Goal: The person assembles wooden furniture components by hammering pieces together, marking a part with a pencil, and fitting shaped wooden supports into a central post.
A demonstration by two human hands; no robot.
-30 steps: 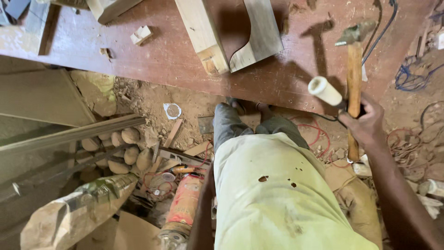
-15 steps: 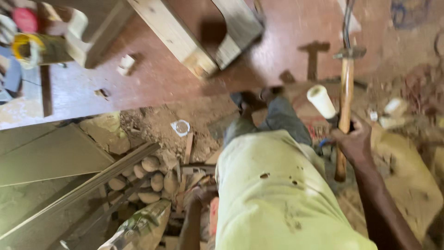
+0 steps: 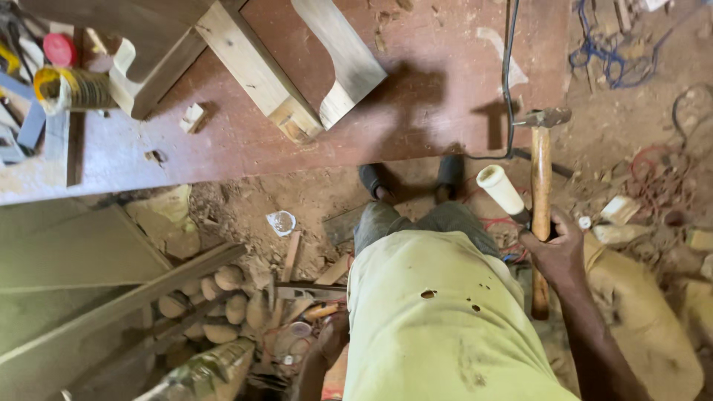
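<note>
My right hand [image 3: 555, 249] is closed around the wooden handle of a hammer [image 3: 541, 186], whose metal head points away from me, up toward the bench edge. The same hand also grips a tool with a thick white handle [image 3: 501, 189] that sticks out to the upper left. My left hand [image 3: 327, 349] hangs low beside my pale yellow shirt [image 3: 438, 327] and is mostly hidden behind it. I stand at a reddish-brown workbench [image 3: 416, 111], with my dark shoes [image 3: 375, 182] just below its edge.
On the bench lie a square timber [image 3: 256, 70], a curved wooden piece [image 3: 342, 59], a small offcut [image 3: 193, 117] and a black cable [image 3: 509, 74]. Grey planks [image 3: 89, 256] and rounded stones [image 3: 223, 297] lie at the left on the dirt floor. Blue cord [image 3: 601, 52] is at the top right.
My right hand with the hammer and the white-handled tool has come lower and closer to my hip. The view has shifted, showing more of the bench's left end.
</note>
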